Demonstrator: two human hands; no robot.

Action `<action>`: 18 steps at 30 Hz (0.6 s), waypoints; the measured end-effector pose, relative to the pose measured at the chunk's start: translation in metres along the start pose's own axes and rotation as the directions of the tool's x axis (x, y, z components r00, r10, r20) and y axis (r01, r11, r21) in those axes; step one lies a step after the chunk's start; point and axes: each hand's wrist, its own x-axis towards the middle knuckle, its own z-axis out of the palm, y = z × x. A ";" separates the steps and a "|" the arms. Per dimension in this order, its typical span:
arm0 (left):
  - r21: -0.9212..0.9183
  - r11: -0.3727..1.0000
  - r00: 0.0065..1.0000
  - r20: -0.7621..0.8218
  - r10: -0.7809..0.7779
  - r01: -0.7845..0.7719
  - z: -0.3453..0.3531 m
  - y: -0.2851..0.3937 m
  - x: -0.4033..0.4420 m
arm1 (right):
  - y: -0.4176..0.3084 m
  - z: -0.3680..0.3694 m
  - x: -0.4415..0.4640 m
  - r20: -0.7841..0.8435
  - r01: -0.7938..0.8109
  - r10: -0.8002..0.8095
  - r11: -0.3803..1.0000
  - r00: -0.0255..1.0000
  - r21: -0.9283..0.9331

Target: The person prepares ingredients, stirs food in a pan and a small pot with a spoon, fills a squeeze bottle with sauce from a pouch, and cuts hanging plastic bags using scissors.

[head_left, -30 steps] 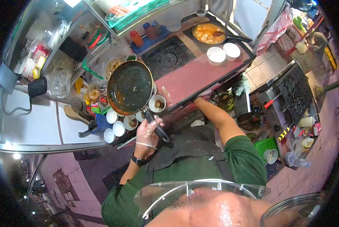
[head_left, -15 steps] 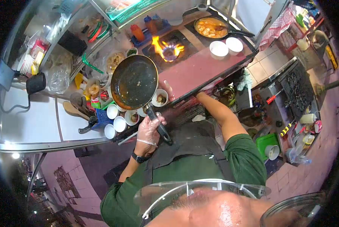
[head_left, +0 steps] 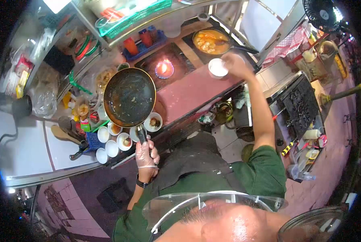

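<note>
In a clear plastic glove, my left hand (head_left: 147, 154) is wrapped round the black handle of a frying pan (head_left: 130, 97). The pan is held level over the left of the counter, dark and oily inside with a few small food bits. My right hand (head_left: 237, 66) reaches to the far right of the counter, smeared by motion. It is right beside a white bowl (head_left: 218, 67); its fingers are not clear. A gas burner (head_left: 164, 69) with a small flame lies between the hands. Beyond the right hand, a second pan (head_left: 210, 42) holds an orange-red stew.
Several white bowls (head_left: 125, 142), some with dark sauce or seasoning, stand near the left hand's pan. Red sauce bottles (head_left: 131, 46) sit in a blue tray behind the burner. A wooden-handled tool and a blue basket (head_left: 95, 141) lie at left. A grill (head_left: 301, 101) stands at right.
My right hand has come up from below the counter edge to the white bowls. The burner flame has shrunk from tall and yellow. My left hand still holds the pan, now lower in view.
</note>
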 end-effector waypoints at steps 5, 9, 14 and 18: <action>0.083 0.992 0.994 -0.055 0.097 -0.092 0.035 -0.024 0.008 | 0.142 -0.098 0.101 -0.058 -0.005 -0.053 0.697 0.997 -0.717; 0.077 0.990 0.971 -0.199 0.131 -0.117 0.073 -0.033 0.015 | 0.180 -0.109 0.135 0.327 0.034 0.252 0.743 0.911 -0.669; 0.132 0.979 0.948 -0.259 0.187 -0.157 0.108 -0.041 0.021 | 0.201 -0.093 0.130 0.281 0.089 0.153 0.717 0.947 -0.692; 0.160 0.970 0.929 -0.295 0.225 -0.184 0.111 -0.049 0.026 | 0.213 -0.091 0.129 0.189 0.081 0.072 0.715 0.979 -0.695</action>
